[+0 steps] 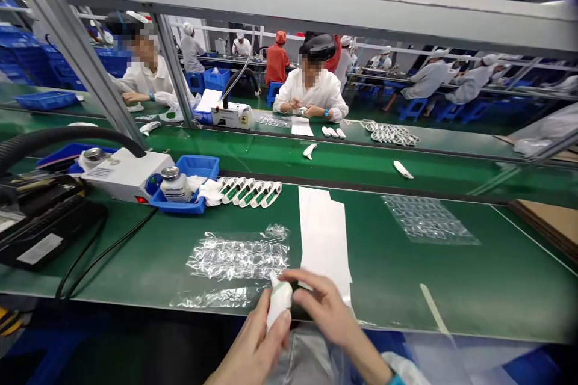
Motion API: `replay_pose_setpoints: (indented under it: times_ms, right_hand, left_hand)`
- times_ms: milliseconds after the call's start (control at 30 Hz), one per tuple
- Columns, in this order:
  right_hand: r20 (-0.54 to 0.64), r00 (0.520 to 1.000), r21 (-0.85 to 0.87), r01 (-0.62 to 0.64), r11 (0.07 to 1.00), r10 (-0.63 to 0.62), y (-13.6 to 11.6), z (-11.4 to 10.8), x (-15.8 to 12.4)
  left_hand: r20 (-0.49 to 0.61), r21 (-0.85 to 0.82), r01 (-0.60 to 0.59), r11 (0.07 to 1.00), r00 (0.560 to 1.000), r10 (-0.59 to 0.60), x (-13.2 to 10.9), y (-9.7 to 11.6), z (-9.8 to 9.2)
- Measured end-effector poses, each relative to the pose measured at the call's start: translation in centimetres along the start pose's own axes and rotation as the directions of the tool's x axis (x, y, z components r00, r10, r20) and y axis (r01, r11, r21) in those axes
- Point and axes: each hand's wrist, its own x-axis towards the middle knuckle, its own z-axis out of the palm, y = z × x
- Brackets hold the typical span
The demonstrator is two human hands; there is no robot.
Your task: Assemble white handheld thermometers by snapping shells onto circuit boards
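Observation:
My left hand (264, 334) is wrapped round a white handheld device (280, 301) shaped like an ear thermometer, its narrow tip pointing up and away from me. A greyish-green band crosses it below the tip. Beside it, my right hand (323, 301) has its fingers curved and apart, with the index fingertip close to the tip and the thumb close to the device's side. Whether they touch it, I cannot tell. Just beyond both hands lie a clear plastic bubble sheet (239, 255) and some white paper sheets (323, 228).
A row of white half-shells with green circuit boards (250, 192) lies beside a blue tray (183, 207) holding a metal-topped bottle (175, 185). A white box with a hose (130, 174) stands left. Another bubble sheet (428, 218) lies right. A co-worker (311, 93) sits across the belt (352, 159).

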Motion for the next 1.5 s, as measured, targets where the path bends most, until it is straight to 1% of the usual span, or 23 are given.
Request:
replay_pose_setpoints:
  times_ms: [67,100,167,233,300,400,500,567,633,700,767,800,867,933,1000,1033,1100,1167,1300,1500]
  right_hand:
    - [-0.153,0.981,-0.266,0.075,0.961,-0.119,1.5,-4.1,0.9]
    - [-0.208,0.966,-0.359,0.069,0.931,-0.151,2.4,-5.9,1.4]
    - [-0.250,0.955,-0.461,0.025,0.887,-0.157,4.2,-8.6,2.2]
    - [-0.244,0.960,-0.519,-0.011,0.855,-0.136,5.5,-9.9,2.8]
    - [-0.230,0.966,-0.561,-0.033,0.827,-0.118,6.1,-10.1,3.1]
    - [-0.224,0.971,-0.609,-0.071,0.790,-0.085,5.9,-9.6,3.4]
    - [-0.253,0.964,-0.657,-0.112,0.745,-0.078,5.5,-9.1,3.8]
    - [-0.281,0.955,-0.660,-0.118,0.742,-0.098,5.5,-9.0,4.0]
    - [-0.321,0.941,-0.585,-0.106,0.804,-0.110,5.6,-9.2,4.1]
    - [-0.385,0.918,-0.432,-0.091,0.897,-0.093,5.1,-9.6,3.9]
    - [-0.440,0.895,-0.280,-0.063,0.958,-0.070,3.7,-9.6,3.4]
    - [-0.449,0.891,-0.225,-0.045,0.973,-0.062,2.7,-9.4,3.0]
    - [-0.413,0.909,-0.155,-0.010,0.988,-0.055,0.2,-8.2,2.0]
    - [-0.320,0.947,-0.108,0.006,0.994,-0.040,-2.1,-6.2,1.1]
    - [-0.215,0.976,-0.086,0.020,0.996,-0.038,-3.6,-4.1,0.6]
    - [-0.176,0.983,-0.089,0.029,0.996,-0.045,-4.0,-3.1,0.5]
    - [-0.140,0.988,-0.126,0.044,0.991,-0.061,-4.1,-1.7,0.7]
    - [-0.134,0.988,-0.189,0.046,0.981,-0.072,-3.8,-0.8,1.1]
    - [-0.107,0.991,-0.274,0.043,0.961,-0.075,-3.4,-0.3,1.8]
    - [-0.088,0.993,-0.307,0.045,0.951,-0.076,-3.4,-0.1,2.0]
  left_hand:
    - [0.081,-0.015,-0.048,0.999,0.995,0.049,1.8,1.5,0.9]
    - [0.087,-0.037,-0.081,0.996,0.993,0.084,2.7,2.1,1.4]
    - [0.058,-0.083,-0.136,0.987,0.988,0.142,4.7,2.7,2.5]
    - [0.017,-0.052,-0.160,0.986,0.987,0.161,6.6,2.7,3.4]
    - [-0.015,0.054,-0.163,0.985,0.986,0.164,8.2,2.3,4.2]
    - [-0.050,0.161,-0.153,0.975,0.985,0.163,9.5,1.9,4.6]
    - [-0.061,0.166,-0.154,0.974,0.984,0.166,9.6,1.8,4.6]
    - [-0.074,0.162,-0.156,0.974,0.983,0.170,9.6,1.7,4.6]
    - [-0.088,0.140,-0.161,0.977,0.981,0.174,9.6,1.6,4.7]
    - [-0.095,0.117,-0.170,0.978,0.979,0.182,9.7,1.7,4.8]
    - [-0.086,0.058,-0.184,0.981,0.978,0.188,9.5,2.3,4.9]
    - [-0.073,-0.005,-0.177,0.984,0.982,0.176,9.2,2.7,4.9]
    - [-0.037,-0.167,-0.131,0.977,0.991,0.126,8.3,3.8,4.7]
    - [-0.006,-0.305,-0.063,0.950,0.998,0.064,7.3,4.6,4.5]
    - [-0.003,-0.379,-0.030,0.925,1.000,0.031,6.5,4.9,4.3]
    - [-0.008,-0.411,-0.025,0.911,1.000,0.024,6.2,4.8,4.2]
    - [-0.025,-0.463,-0.025,0.886,1.000,0.015,5.9,4.2,4.1]
    - [-0.061,-0.492,-0.037,0.870,0.998,0.008,5.7,3.6,4.0]
    - [-0.091,-0.501,-0.054,0.864,0.996,0.010,5.4,3.0,3.8]
    - [-0.101,-0.482,-0.052,0.874,0.995,0.003,5.1,3.0,3.5]
